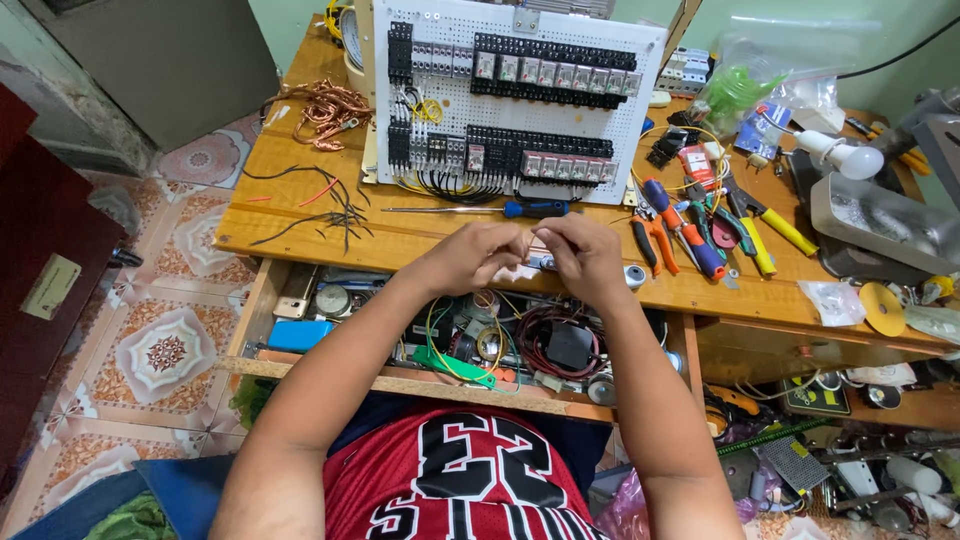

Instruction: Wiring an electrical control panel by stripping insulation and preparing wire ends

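— Wires first: what lies out to the left of the fingers?

— Loose black wire offcuts point(318, 207) on the wooden counter point(300, 238), well apart from the left hand point(470, 256), with a tangle of copper wire point(325, 108) farther back.

— And the hands themselves?

— Both meet just over the counter's front edge. The left fingers point(508, 246) and the right hand point(583, 255) pinch a small thin piece point(536, 247) between them; it is too small to tell what it is. Both sets of fingers are curled tight on it.

— Beyond the fingers?

— A blue-handled screwdriver point(480, 210) lies just past them, and behind it stands a white perforated panel point(515, 95) carrying rows of relays and wiring.

— Below them?

— An open drawer point(262, 300) full of cables and parts.

— To the right?

— Pliers and cutters point(700, 225) with coloured grips, near the right hand, then a white bulb point(845, 155).
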